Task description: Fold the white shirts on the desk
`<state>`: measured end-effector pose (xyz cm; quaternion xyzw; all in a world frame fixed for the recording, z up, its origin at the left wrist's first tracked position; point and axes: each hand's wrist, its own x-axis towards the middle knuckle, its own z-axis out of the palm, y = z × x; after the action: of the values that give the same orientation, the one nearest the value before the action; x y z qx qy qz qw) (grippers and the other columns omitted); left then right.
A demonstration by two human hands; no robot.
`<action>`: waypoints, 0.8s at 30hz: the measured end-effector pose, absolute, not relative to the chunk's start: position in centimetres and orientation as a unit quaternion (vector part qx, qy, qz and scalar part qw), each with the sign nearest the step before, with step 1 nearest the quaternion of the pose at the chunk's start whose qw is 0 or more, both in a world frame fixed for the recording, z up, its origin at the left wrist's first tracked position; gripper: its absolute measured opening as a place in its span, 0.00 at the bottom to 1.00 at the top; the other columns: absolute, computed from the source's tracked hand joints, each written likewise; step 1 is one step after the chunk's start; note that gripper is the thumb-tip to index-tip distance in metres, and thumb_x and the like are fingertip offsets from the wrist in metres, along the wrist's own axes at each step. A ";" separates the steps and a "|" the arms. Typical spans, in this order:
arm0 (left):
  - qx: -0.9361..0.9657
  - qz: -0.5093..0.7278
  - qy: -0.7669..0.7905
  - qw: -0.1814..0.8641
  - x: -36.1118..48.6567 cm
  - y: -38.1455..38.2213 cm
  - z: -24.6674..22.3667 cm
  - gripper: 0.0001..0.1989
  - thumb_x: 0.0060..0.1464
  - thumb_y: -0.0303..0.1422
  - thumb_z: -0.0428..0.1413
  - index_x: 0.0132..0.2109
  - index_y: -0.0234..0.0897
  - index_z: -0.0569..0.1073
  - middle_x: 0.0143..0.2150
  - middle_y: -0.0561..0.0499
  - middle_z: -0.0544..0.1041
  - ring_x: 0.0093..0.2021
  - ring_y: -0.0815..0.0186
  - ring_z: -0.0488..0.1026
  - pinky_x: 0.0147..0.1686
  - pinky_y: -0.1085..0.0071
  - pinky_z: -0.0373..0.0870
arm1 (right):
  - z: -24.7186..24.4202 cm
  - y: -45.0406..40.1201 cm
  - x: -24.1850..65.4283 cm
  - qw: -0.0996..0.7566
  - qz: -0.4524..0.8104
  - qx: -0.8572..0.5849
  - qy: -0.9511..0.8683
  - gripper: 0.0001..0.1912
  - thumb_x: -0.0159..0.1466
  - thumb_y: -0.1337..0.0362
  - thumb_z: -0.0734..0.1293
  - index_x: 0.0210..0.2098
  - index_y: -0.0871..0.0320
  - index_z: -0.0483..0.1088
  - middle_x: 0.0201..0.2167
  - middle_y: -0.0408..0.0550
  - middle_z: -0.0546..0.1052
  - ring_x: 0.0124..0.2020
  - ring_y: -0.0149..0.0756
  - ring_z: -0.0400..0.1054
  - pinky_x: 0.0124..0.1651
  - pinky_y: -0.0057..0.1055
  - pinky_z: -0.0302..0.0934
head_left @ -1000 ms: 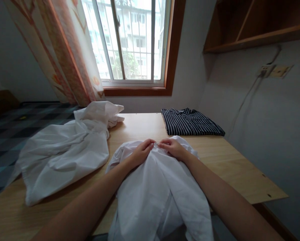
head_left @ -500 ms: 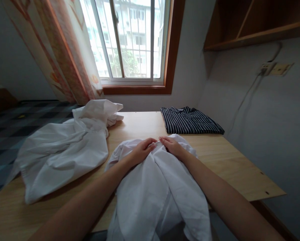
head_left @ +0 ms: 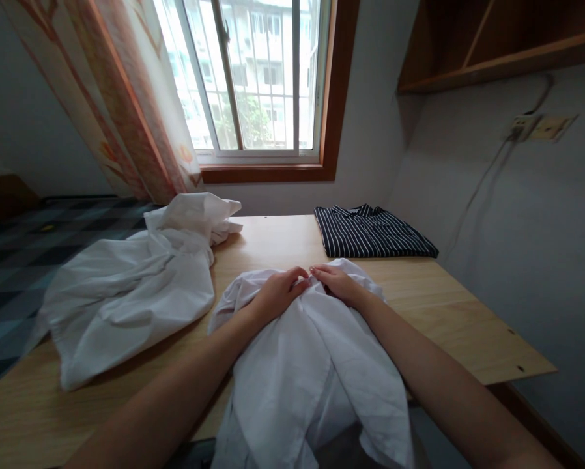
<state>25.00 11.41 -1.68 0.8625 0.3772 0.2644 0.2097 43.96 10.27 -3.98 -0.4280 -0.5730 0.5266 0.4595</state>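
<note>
A white shirt-like garment [head_left: 287, 371] lies bunched on the table in front of me, its lower part hanging over the near edge. My left hand [head_left: 285, 290] and my right hand [head_left: 335, 281] meet at its top, fingertips almost touching. Both pinch the cloth there; whether a button or just fabric sits between the fingertips is too small to make out. Left of my left arm rests a second white garment [head_left: 141, 293], crumpled and reaching toward the bed. Beyond my right hand lies a folded black shirt with white stripes [head_left: 373, 232].
The wooden table [head_left: 449, 319] has a free corner at the right. A bed with a checked cover [head_left: 9, 280] adjoins it on the left. Behind are a curtain [head_left: 126, 98] and a barred window [head_left: 258, 78]. A cord runs from a wall socket [head_left: 524, 127] near the shelf [head_left: 498, 65].
My left fingers have shifted slightly at the garment's top, while the right hand stays almost in place. The camera view has moved a little; the other garments lie as before.
</note>
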 end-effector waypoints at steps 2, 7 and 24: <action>0.865 0.263 0.383 0.191 25.1 11.4 -1.8 0.14 0.62 0.43 0.50 0.45 0.40 0.74 0.27 0.54 0.75 0.28 0.66 0.70 0.33 0.71 0.63 | -4.1 10.3 43.9 0.458 0.526 -0.428 -0.575 0.18 0.57 0.46 0.68 0.26 0.55 0.71 0.17 0.37 0.64 0.18 0.27 0.54 0.20 0.26 0.45; 0.867 0.261 0.401 0.142 25.2 11.4 -1.8 0.13 0.64 0.42 0.48 0.43 0.41 0.73 0.29 0.52 0.77 0.30 0.63 0.73 0.33 0.71 0.64 | -4.1 10.2 43.9 0.448 0.521 -0.433 -0.584 0.18 0.57 0.46 0.68 0.26 0.55 0.71 0.17 0.37 0.65 0.18 0.27 0.55 0.20 0.26 0.48; 0.826 0.348 0.418 0.149 24.2 12.0 -1.8 0.19 0.66 0.42 0.43 0.32 0.39 0.72 0.27 0.52 0.75 0.30 0.66 0.70 0.32 0.71 0.61 | -3.8 10.4 44.3 0.521 0.569 -0.421 -0.478 0.22 0.54 0.44 0.72 0.24 0.56 0.66 0.18 0.37 0.63 0.18 0.26 0.54 0.20 0.25 0.48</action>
<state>24.16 11.95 -1.80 0.8258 0.4179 0.3481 0.1492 44.32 10.41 -3.81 -0.4207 -0.4782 0.5686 0.5206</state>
